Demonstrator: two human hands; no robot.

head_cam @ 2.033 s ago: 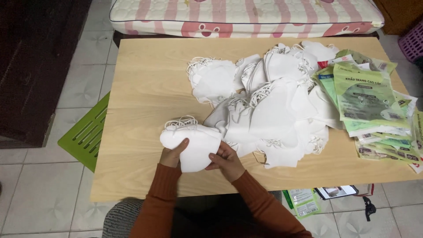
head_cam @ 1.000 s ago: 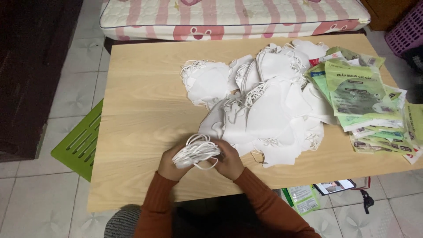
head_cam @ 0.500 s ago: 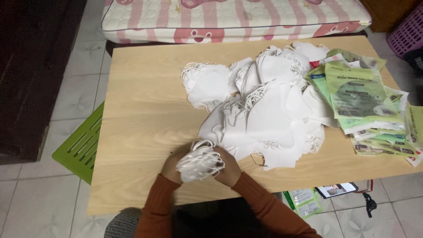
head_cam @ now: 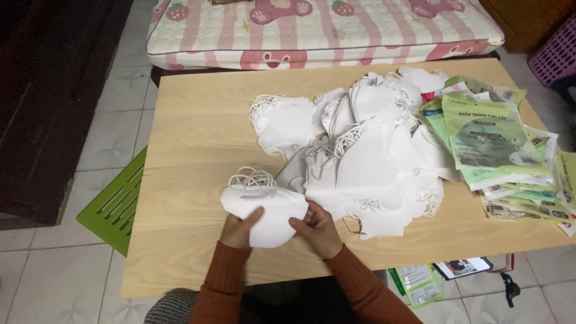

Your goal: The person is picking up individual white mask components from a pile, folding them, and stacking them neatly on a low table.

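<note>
Both hands — left hand (head_cam: 240, 228) and right hand (head_cam: 318, 228) — pinch a small stack of white fabric face masks (head_cam: 264, 207) between thumb and fingers, on the light wooden table (head_cam: 192, 138).

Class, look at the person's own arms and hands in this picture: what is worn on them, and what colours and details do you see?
Both arms are covered by long, close-fitting sleeves in a rust-orange knit that end at the wrists. The left hand and right hand are bare: no gloves are worn, and no rings, watch or bracelet can be seen. The sleeves are plain, with no pattern or markings visible.
</note>
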